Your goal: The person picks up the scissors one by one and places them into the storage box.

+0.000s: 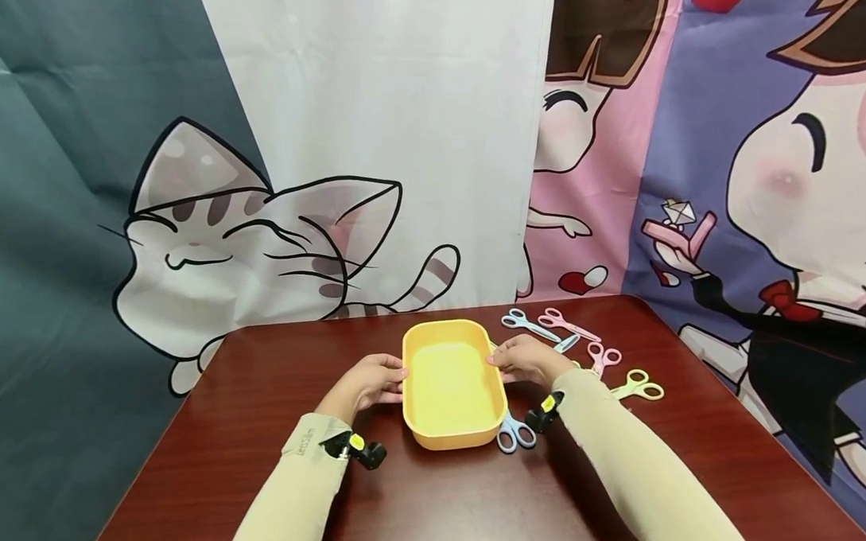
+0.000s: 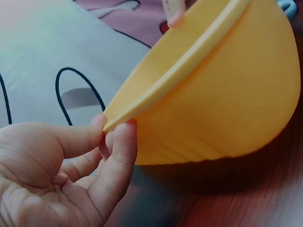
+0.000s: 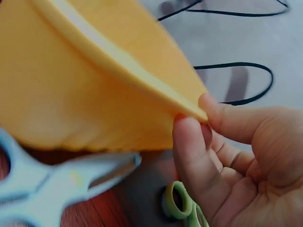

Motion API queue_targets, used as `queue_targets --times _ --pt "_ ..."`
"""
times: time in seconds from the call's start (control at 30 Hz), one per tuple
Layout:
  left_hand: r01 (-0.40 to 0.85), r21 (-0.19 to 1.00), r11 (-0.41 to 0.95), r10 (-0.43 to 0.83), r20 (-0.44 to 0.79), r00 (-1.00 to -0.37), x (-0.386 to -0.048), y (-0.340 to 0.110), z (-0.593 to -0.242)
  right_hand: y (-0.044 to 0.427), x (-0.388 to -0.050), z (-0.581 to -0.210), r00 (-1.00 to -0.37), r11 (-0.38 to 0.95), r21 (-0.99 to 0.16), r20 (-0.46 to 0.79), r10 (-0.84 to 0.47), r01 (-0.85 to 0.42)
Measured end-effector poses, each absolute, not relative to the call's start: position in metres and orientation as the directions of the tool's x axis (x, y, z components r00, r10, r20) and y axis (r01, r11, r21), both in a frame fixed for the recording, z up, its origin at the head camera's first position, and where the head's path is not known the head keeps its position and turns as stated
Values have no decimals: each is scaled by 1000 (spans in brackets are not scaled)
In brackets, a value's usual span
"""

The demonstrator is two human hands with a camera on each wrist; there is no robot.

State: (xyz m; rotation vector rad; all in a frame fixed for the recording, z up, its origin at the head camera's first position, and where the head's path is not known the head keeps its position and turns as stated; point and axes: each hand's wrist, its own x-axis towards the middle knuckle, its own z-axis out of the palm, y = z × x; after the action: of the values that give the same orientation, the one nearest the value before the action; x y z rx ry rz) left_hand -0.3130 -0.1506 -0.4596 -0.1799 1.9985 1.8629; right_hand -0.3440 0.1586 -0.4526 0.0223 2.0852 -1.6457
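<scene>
Between both hands is a yellow rectangular tray [image 1: 456,441] with rounded corners, and nothing lies inside it. My left hand [image 1: 368,382] pinches its left rim between thumb and fingers; the left wrist view shows that grip of the hand [image 2: 90,165] close up. On the opposite rim my right hand [image 1: 528,359] pinches in the same way, as the right wrist view shows [image 3: 232,161]. Blue scissors [image 1: 513,432] lie by the tray's front right corner, partly hidden by it. In the right wrist view, green handles [image 3: 177,201] show below the right hand.
Several scissors lie right of the tray: blue scissors [image 1: 528,324] and pink scissors [image 1: 567,323] at the back, more pink scissors [image 1: 603,356], and green scissors [image 1: 636,386] beside the right forearm. A cartoon-printed cloth [image 1: 398,104] hangs behind the brown table [image 1: 285,347].
</scene>
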Motion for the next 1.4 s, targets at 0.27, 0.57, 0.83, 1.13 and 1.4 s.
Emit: queue_targets --times 0.27,0.57,0.83,1.13,1.4 --pt "-295 948 -119 168 -274 -947 -313 -149 -484 163 -334 -469 -948 200 -962 -229 -223 185" --pt "-261 904 -338 152 -221 -963 -306 -146 -502 167 -309 -469 -990 575 -818 -77 -116 -4" --pt "-259 884 -390 136 -223 -965 -304 -142 -506 160 -289 -457 -963 876 -452 -113 -243 -168" --pt "-244 861 -446 116 -215 -970 -305 -142 -513 154 -283 -459 -960 902 -380 -103 -261 -204" --pt "-245 845 -476 138 -203 -969 -303 -141 -516 154 -285 -458 -965 922 -334 -106 -240 -193"
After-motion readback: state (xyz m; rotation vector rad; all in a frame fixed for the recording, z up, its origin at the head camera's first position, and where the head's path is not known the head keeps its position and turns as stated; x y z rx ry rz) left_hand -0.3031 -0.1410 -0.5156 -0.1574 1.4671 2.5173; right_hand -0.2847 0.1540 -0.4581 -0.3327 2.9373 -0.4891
